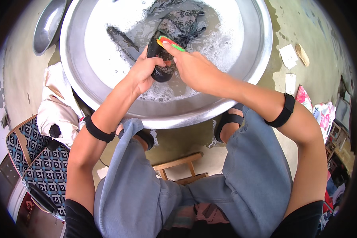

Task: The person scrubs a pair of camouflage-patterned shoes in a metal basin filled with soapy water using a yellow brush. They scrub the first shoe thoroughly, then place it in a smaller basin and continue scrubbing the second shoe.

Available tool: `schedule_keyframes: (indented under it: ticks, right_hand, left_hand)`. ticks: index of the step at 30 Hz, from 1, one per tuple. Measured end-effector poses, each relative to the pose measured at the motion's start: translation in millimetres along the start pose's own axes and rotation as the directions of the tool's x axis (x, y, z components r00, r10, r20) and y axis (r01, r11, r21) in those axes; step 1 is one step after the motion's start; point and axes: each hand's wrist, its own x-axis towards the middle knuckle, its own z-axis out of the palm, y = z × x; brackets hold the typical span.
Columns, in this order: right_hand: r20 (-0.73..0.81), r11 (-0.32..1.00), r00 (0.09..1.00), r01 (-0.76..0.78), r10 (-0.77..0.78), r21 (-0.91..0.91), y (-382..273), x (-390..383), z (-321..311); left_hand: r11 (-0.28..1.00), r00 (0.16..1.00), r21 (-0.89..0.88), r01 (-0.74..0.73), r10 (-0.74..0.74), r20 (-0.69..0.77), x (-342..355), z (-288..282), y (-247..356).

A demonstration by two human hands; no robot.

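A dark camouflage shoe (185,24) with a black sole is held over the soapy water in a large metal basin (89,95). My left hand (142,73) is closed around the side of the shoe near its black end, with the thumb on top. In my right hand (196,71) is a small scrubbing brush (171,42) in red, green and yellow. It rests against the shoe, and my fingers hide part of it. Left of the shoe, another long dark item (123,43) lies partly under the foamy water; its kind is unclear.
A smaller metal bowl (49,25) stands at the far left. Beside it are white cloth (57,115) and a patterned folding chair (47,170). On the right floor lie white cards (288,55), a tan brush-like object (302,54) and floral packages (324,115). A wooden stool (182,164) shows between my legs.
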Motion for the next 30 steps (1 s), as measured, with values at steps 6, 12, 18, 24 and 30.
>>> schedule_keyframes:
  ticks: [6,12,18,24,30]
  right_hand:
    - [-0.091,0.999,0.995,-0.045,0.048,0.029,4,17,-1]
    - [-0.04,0.998,0.998,0.048,-0.046,0.037,-4,0,1]
    - [-0.043,0.998,0.999,0.019,-0.017,0.058,-5,18,-15]
    - [0.071,0.999,0.997,0.022,-0.025,0.04,-11,9,-11]
    - [0.031,0.998,0.999,-0.017,0.015,0.064,-17,14,-15]
  left_hand:
    - [0.996,0.997,-0.059,0.06,-0.062,-0.04,-8,14,2]
    - [1.0,1.0,-0.019,0.016,-0.016,-0.019,1,7,6]
    - [0.998,0.999,-0.047,0.036,-0.036,-0.004,-4,8,8]
    - [0.998,0.998,0.025,0.054,-0.053,-0.029,-1,1,10]
    - [0.995,0.997,-0.066,0.081,-0.08,0.008,-5,3,15]
